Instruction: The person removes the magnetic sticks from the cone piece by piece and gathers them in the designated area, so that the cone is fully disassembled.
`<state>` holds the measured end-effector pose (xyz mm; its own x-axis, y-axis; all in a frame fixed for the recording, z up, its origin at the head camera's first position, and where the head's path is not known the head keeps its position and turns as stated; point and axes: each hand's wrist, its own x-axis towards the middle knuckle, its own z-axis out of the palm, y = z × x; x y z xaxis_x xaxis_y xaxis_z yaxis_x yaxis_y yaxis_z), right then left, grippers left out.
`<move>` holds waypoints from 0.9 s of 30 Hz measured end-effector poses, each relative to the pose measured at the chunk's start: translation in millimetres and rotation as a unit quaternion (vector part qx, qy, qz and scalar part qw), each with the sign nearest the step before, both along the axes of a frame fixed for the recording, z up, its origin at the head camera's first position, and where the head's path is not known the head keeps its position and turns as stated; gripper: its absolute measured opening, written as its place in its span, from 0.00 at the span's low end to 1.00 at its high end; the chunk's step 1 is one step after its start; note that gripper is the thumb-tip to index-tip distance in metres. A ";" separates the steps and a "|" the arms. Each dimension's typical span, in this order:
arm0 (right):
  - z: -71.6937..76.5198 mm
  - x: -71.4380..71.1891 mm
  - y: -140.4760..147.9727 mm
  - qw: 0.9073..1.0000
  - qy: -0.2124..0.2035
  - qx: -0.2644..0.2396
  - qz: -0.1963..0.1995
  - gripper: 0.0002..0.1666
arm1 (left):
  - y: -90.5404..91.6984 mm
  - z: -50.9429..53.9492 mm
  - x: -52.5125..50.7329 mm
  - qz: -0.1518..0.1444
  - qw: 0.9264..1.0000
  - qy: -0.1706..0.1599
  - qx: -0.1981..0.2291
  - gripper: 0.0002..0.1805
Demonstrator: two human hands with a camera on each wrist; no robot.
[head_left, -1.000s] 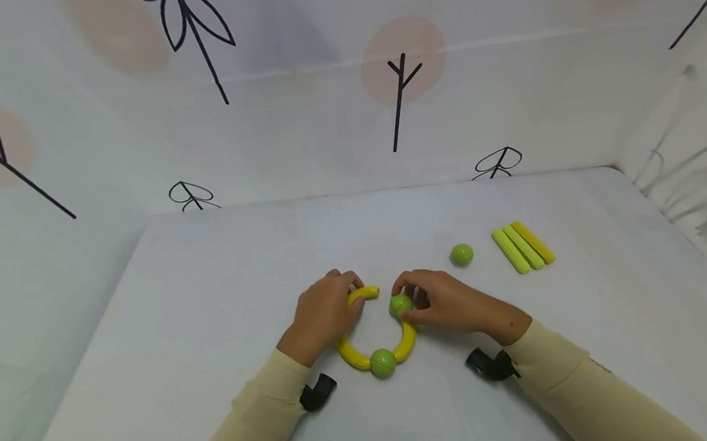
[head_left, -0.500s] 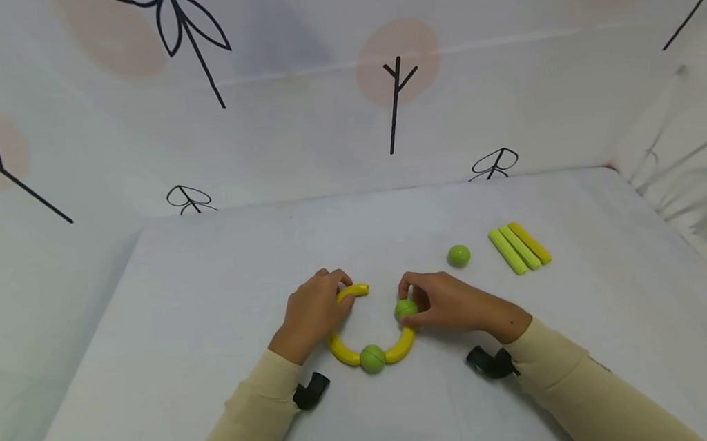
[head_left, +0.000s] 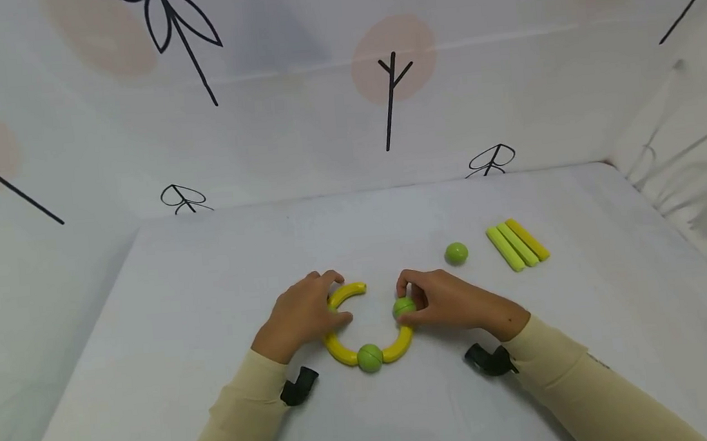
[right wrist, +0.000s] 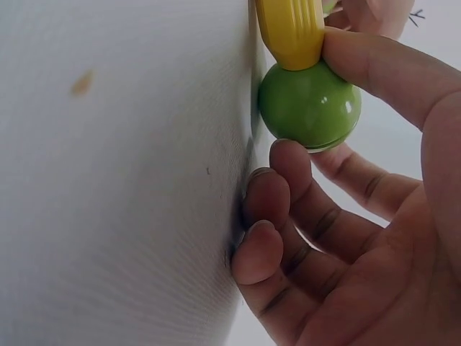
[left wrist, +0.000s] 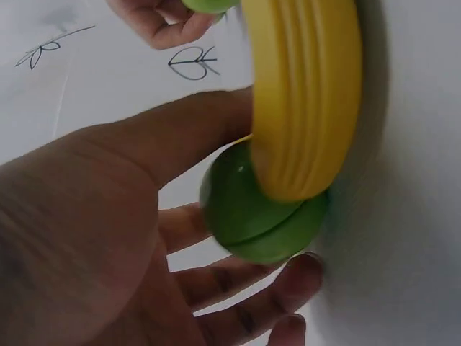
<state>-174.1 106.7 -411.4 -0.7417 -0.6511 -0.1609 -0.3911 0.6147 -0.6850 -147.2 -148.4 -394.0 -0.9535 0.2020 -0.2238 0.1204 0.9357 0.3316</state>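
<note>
Sketches of black plants and pinkish circles mark the white wall (head_left: 297, 135) behind the pale surface (head_left: 219, 259). Three sticks (head_left: 517, 244) lie side by side toward the right, near a loose green ball (head_left: 456, 253). An open ring (head_left: 341, 351) of yellow arcs and green balls lies between the hands. The left hand (head_left: 298, 315) keeps thumb and fingers apart around the left ball (left wrist: 263, 205), its thumb inside the ring. The right hand (head_left: 447, 299) pinches the right ball (right wrist: 310, 104) between thumb and fingers. A gap parts that ball from the ring's far yellow tip; the surface's back and side edges are well apart from both hands.
</note>
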 end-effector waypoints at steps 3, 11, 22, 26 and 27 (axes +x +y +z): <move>0.9 -0.2 -0.2 1.000 0.003 0.003 -0.002 0.19 | -4.4 4.7 0.3 -0.003 1.000 -0.014 -0.013 0.35; 2.0 -1.1 1.9 1.000 -0.012 0.021 -0.003 0.20 | -7.8 6.0 -1.8 0.000 0.999 -0.039 0.000 0.34; 4.5 0.6 5.2 0.999 -0.012 0.040 0.019 0.21 | -3.7 -2.7 -4.4 0.029 0.999 0.020 0.027 0.27; 5.3 3.5 4.3 0.997 -0.003 0.071 0.022 0.23 | -3.2 -4.1 -4.7 0.049 0.998 0.036 0.030 0.26; 5.5 4.3 3.9 0.997 -0.002 0.077 0.023 0.24 | -3.3 -4.6 -4.8 0.053 0.997 0.036 0.030 0.26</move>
<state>-169.8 110.7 -405.8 -0.7106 -0.6519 -0.2649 -0.4189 0.6944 -0.5851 -152.0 -151.7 -398.6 -0.9835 0.1093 -0.1444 0.0465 0.9229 0.3823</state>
